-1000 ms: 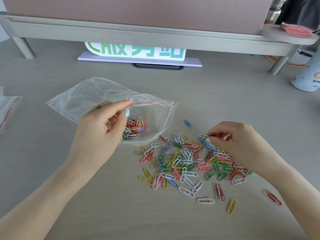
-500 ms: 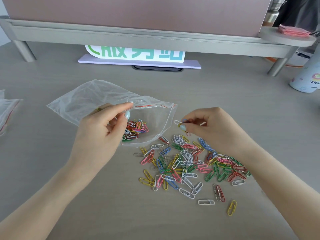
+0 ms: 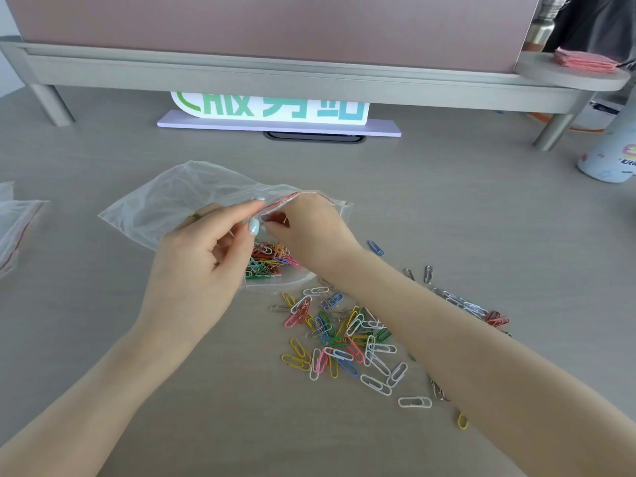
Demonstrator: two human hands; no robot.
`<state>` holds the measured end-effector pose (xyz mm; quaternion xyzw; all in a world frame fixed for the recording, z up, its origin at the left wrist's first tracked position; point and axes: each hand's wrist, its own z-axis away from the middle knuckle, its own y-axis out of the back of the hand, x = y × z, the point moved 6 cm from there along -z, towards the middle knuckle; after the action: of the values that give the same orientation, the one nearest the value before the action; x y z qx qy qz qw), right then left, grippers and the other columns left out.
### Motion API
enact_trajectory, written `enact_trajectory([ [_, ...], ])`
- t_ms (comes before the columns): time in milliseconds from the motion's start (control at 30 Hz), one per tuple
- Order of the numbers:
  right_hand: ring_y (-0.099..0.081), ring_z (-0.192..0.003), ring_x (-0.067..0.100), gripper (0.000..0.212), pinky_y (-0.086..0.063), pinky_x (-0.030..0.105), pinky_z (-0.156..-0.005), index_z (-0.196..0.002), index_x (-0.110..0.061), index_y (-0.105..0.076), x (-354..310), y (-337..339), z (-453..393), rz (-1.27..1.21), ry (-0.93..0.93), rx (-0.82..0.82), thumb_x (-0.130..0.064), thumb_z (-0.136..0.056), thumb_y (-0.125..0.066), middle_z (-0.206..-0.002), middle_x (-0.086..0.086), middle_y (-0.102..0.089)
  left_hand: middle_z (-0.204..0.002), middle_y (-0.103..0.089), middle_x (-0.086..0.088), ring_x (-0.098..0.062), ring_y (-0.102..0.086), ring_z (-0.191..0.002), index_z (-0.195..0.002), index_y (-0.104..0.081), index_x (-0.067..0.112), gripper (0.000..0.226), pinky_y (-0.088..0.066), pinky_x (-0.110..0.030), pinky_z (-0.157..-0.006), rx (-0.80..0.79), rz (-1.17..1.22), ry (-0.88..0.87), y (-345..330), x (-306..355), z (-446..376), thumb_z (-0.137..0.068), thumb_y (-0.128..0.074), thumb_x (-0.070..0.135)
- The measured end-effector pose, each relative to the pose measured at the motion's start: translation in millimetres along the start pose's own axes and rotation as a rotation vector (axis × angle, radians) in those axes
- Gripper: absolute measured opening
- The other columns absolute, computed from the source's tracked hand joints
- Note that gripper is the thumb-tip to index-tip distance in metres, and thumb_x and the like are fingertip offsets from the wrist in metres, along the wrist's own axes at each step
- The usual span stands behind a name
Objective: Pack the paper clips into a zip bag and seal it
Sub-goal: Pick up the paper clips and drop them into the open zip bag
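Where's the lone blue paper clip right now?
In the head view, the blue paper clip lies alone on the desk, just right of the right hand, beyond the main loose pile.

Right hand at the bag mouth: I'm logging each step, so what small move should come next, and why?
Probably let go of the clips: the right hand sits at the bag mouth, which the left hand pinches open, and many paper clips wait on the table.

Both hands meet fingertip to fingertip, left hand (image 3: 203, 266) pinching, right hand (image 3: 309, 232) curled, forearms converging
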<state>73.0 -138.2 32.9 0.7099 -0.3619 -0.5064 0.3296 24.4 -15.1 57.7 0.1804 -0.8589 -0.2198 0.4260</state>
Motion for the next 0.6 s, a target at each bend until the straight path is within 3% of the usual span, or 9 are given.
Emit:
enact_trajectory([
  [133, -0.05, -0.076, 0.024, 0.018, -0.036, 0.032, -0.064, -0.081, -0.006, -0.061, 6, -7, -12, 0.142, 0.008, -0.018, -0.014, -0.088, -0.047, -0.082, 0.007, -0.06, -0.082, -0.062, -0.001, -0.002, -0.05, -0.07, -0.112, -0.066, 0.017, 0.033, -0.037, -0.005, -0.062, -0.002, -0.021, -0.008, 1, -1, 0, -0.084, -0.049, 0.012],
  [267, -0.042, -0.07, 0.02, 0.031, -0.025, 0.026, -0.051, -0.059, -0.012, -0.041, 5, -10, -14, 0.237, -0.031, -0.055, -0.013, -0.09, -0.043, -0.063, -0.002, -0.039, -0.083, -0.063, -0.002, -0.002, -0.051, -0.071, -0.112, -0.066, 0.017, 0.033, -0.037, -0.005, -0.063, 0.004, -0.024, -0.013, 2, -1, -1, -0.084, -0.049, 0.012],
  [367, -0.045, -0.071, 0.021, 0.024, -0.026, 0.027, -0.054, -0.066, -0.015, -0.046, 0, -7, -11, 0.314, -0.006, -0.006, -0.017, -0.09, -0.041, -0.066, -0.002, -0.042, -0.082, -0.062, -0.003, -0.001, -0.05, -0.07, -0.111, -0.066, 0.016, 0.032, -0.036, -0.003, -0.063, 0.006, -0.033, -0.021, 0, 0, -1, -0.084, -0.049, 0.012],
  [500, -0.036, -0.068, 0.021, 0.044, -0.021, 0.03, -0.049, -0.052, -0.018, -0.022, -1, -1, -1, 0.228, -0.001, -0.002, -0.022, -0.091, -0.041, -0.054, -0.001, -0.027, -0.083, -0.063, -0.003, -0.002, -0.051, -0.07, -0.111, -0.066, 0.015, 0.032, -0.037, -0.005, -0.063, -0.001, -0.028, -0.028, -1, -1, -1, -0.084, -0.049, 0.011],
  [533, -0.037, -0.068, 0.021, 0.045, -0.026, 0.03, -0.052, -0.051, -0.02, -0.023, 0, 1, 3, 0.175, 0.021, -0.016, -0.023, -0.092, -0.041, -0.055, -0.001, -0.029, -0.083, -0.063, -0.003, -0.002, -0.051, -0.071, -0.111, -0.066, 0.014, 0.032, -0.037, -0.005, -0.063, -0.002, -0.03, -0.031, -1, -1, -1, -0.084, -0.048, 0.011],
  [600, -0.047, -0.07, 0.024, 0.035, -0.04, 0.031, -0.06, -0.056, -0.02, -0.046, 5, 8, 11, 0.063, 0.051, -0.058, -0.025, -0.091, -0.043, -0.063, -0.001, -0.048, -0.081, -0.062, -0.002, -0.001, -0.051, -0.069, -0.111, -0.066, 0.015, 0.033, -0.037, -0.004, -0.062, -0.005, -0.025, -0.025, -2, -1, -1, -0.084, -0.048, 0.011],
])
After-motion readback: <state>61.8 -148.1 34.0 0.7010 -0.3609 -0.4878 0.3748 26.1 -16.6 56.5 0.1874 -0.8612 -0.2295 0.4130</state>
